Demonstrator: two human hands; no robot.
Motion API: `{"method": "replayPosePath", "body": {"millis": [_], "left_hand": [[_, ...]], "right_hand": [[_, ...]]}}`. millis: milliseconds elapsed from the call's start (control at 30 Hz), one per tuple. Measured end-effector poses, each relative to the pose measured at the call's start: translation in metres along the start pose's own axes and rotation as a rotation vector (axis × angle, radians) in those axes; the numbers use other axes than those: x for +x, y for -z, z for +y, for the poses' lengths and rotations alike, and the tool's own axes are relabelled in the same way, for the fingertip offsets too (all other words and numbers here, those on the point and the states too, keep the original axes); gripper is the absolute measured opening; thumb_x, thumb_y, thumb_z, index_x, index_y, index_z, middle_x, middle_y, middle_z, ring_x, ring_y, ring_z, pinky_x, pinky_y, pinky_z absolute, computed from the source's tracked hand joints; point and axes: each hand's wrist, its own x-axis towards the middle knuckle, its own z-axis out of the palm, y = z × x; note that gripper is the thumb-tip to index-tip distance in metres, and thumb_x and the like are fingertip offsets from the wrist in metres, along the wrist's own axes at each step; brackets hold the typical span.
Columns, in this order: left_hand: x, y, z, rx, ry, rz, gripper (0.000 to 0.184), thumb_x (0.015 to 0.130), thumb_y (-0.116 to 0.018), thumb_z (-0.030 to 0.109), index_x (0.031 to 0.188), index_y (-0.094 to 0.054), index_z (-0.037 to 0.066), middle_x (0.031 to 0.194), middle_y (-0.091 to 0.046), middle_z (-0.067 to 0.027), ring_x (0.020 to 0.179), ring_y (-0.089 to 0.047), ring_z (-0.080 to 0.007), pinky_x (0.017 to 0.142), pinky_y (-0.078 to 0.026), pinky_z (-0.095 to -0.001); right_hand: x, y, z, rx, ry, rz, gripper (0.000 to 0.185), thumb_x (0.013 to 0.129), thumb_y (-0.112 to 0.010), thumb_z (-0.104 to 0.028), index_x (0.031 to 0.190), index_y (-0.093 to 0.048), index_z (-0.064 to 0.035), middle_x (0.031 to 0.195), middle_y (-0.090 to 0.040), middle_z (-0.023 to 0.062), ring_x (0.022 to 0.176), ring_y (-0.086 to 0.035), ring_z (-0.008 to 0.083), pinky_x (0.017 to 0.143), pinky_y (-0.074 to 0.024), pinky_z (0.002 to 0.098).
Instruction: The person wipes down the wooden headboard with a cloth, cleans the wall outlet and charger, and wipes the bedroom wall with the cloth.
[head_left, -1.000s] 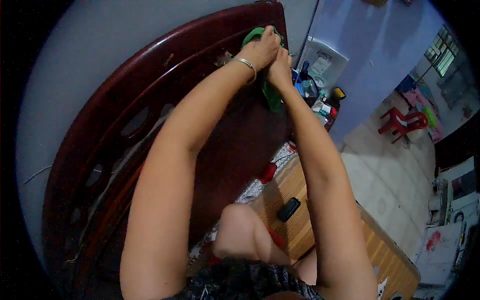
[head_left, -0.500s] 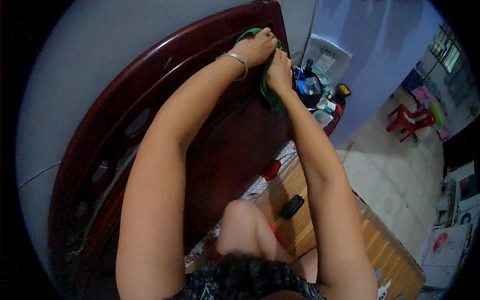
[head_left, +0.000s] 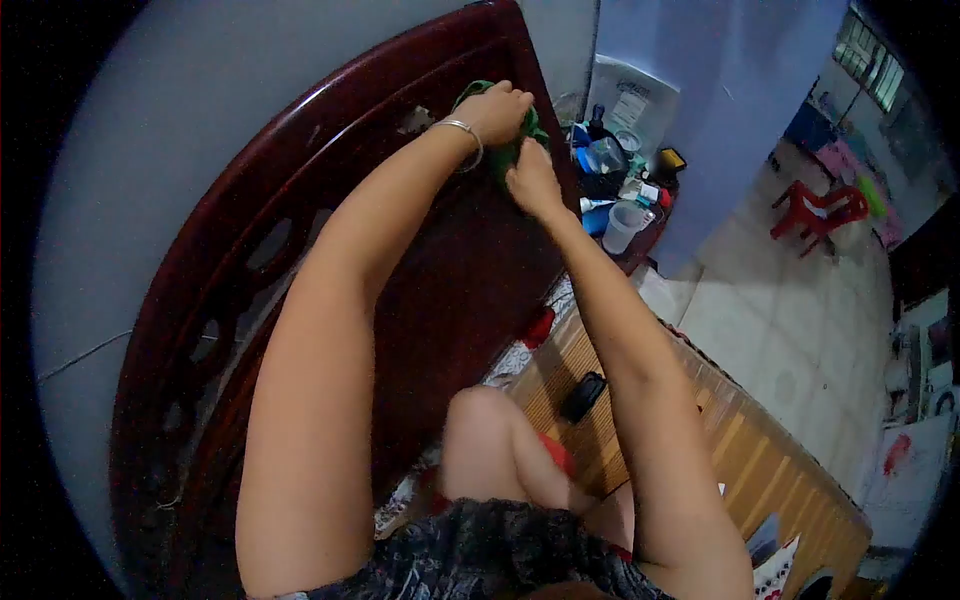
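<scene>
Green cloth [head_left: 533,125], one, is lying bunched against the headboard [head_left: 450,265], just past 12 o'clock. My left hand [head_left: 497,113] is closing over its upper part, fingers drawn together. My right hand [head_left: 536,183], just below at the 5 o'clock side of the left, is gripping it with curled fingers. Fingertips are hiding; exact pinch, cannot tell.

Handling, my judgement: cloth is looking light, limp, nothing fragile; it should be folding wherever pushed, and the glossy wood may be letting it slide. Best hold: a thick gathered fold under each palm, rather than a loose edge.

Counting outward. Hands, two. Silver bangle [head_left: 466,127] is circling my left wrist; whether one ring or several, cannot tell. One clear cup [head_left: 625,227] is standing at 2 o'clock, among bottles and small items crowding too closely to count. One red chair [head_left: 818,215] is standing well off, between 2 and 3. One black object [head_left: 583,397] is lying on the slatted mat [head_left: 770,480], between 4 and 5. One bent knee [head_left: 478,418] is showing at 6.
</scene>
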Motion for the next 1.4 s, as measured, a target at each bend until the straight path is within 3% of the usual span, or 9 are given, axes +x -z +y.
{"method": "replayPosePath", "body": {"millis": [233,400,567,700,767,933,1100,1267,1400], "left_hand": [[-0.002,0.002,0.015,0.036,0.065,0.002,0.034,0.075,-0.061,0.012,0.106,-0.053,0.001,0.109,-0.058,-0.0144,0.107,-0.050,-0.0306,0.090,-0.046,-0.0386],[-0.032,0.003,0.011,-0.026,0.073,0.036,0.034,0.071,-0.065,0.011,0.102,-0.053,0.003,0.107,-0.058,-0.0167,0.106,-0.052,-0.0358,0.089,-0.047,-0.0443],[-0.102,0.027,0.023,-0.026,0.168,0.014,0.036,0.069,-0.066,0.009,0.102,-0.053,0.004,0.108,-0.056,-0.0154,0.106,-0.052,-0.0344,0.088,-0.047,-0.0442],[-0.166,0.032,0.022,0.010,0.136,-0.011,0.035,0.070,-0.062,0.009,0.102,-0.052,0.001,0.106,-0.055,-0.0139,0.105,-0.049,-0.0304,0.089,-0.046,-0.0378],[-0.201,0.027,0.018,0.035,0.080,0.065,0.035,0.069,-0.062,0.007,0.102,-0.052,0.000,0.107,-0.052,-0.0123,0.107,-0.048,-0.0290,0.087,-0.048,-0.0370],[-0.320,0.040,0.031,0.052,0.141,0.177,0.031,0.071,-0.059,0.003,0.101,-0.050,0.000,0.109,-0.048,-0.0095,0.108,-0.047,-0.0253,0.074,-0.056,-0.0334],[-0.424,0.046,0.038,0.056,0.242,0.192,0.035,0.068,-0.064,0.002,0.100,-0.050,0.000,0.110,-0.048,-0.0085,0.108,-0.047,-0.0249,0.076,-0.055,-0.0308],[-0.516,0.076,0.058,0.077,0.375,0.146,0.038,0.066,-0.065,0.002,0.101,-0.050,0.001,0.110,-0.049,-0.0086,0.102,-0.048,-0.0258,0.083,-0.051,-0.0325],[-0.585,0.090,0.081,0.025,0.723,0.181,0.043,0.064,-0.065,0.001,0.104,-0.051,0.002,0.114,-0.052,-0.0098,0.104,-0.049,-0.0296,0.086,-0.047,-0.0361]], "right_hand": [[-0.008,0.003,-0.009,0.100,-0.158,-0.079,0.045,0.080,-0.058,-0.011,0.116,-0.039,0.0073,0.119,-0.045,0.0296,0.114,-0.041,0.0443,0.097,-0.0349,0.0470],[-0.035,-0.003,-0.029,0.024,-0.093,-0.102,0.060,0.081,-0.060,-0.014,0.128,-0.031,0.0098,0.132,-0.036,0.0321,0.123,-0.034,0.0448,0.104,-0.0291,0.0457],[-0.077,0.001,-0.079,0.087,-0.127,-0.233,0.063,0.082,-0.058,-0.014,0.131,-0.027,0.0110,0.136,-0.031,0.0324,0.128,-0.029,0.0444,0.107,-0.0253,0.0451],[-0.126,-0.022,-0.114,0.185,-0.081,-0.197,0.064,0.084,-0.055,-0.013,0.134,-0.023,0.0107,0.137,-0.029,0.0325,0.130,-0.025,0.0453,0.109,-0.0199,0.0439],[-0.158,-0.050,-0.124,0.207,0.024,0.065,0.069,0.074,-0.059,-0.004,0.134,-0.026,0.0085,0.134,-0.034,0.0294,0.125,-0.032,0.0424,0.108,-0.0227,0.0442],[-0.225,-0.059,-0.179,0.251,0.143,0.017,0.069,0.075,-0.060,-0.003,0.135,-0.027,0.0057,0.131,-0.037,0.0268,0.124,-0.033,0.0414,0.107,-0.0231,0.0457],[-0.270,-0.062,-0.235,0.254,0.168,-0.037,0.060,0.073,-0.063,0.000,0.127,-0.039,0.0042,0.119,-0.044,0.0228,0.114,-0.039,0.0400,0.099,-0.0280,0.0475],[-0.285,-0.057,-0.279,0.534,0.269,-0.213,0.024,0.078,-0.059,-0.002,0.101,-0.055,-0.0009,0.097,-0.054,0.0148,0.090,-0.055,0.0312,0.076,-0.0446,0.0355],[-0.275,-0.036,-0.325,0.763,0.284,-0.412,0.023,0.078,-0.056,0.000,0.100,-0.054,-0.0014,0.097,-0.054,0.0179,0.091,-0.054,0.0362,0.081,-0.0438,0.0394]]}}
